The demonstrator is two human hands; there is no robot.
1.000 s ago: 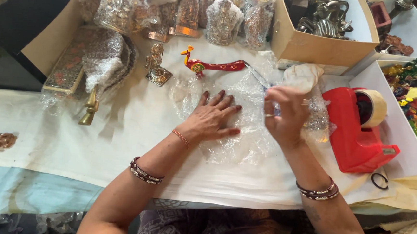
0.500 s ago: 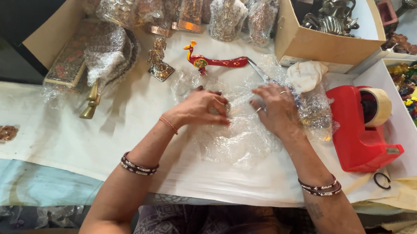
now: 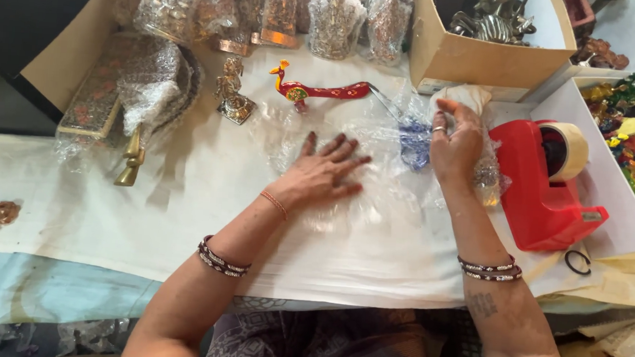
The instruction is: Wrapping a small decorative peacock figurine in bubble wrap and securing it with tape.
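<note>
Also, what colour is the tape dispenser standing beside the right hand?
The plastic tape dispenser is bright red, with a cream tape roll; the head view shows it.

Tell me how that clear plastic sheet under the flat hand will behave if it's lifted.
The clear plastic sheet is wrinkled and thin, so probably floppy and very light. The left hand presses it flat, suggesting it springs up or slides on the white cloth otherwise.
</note>
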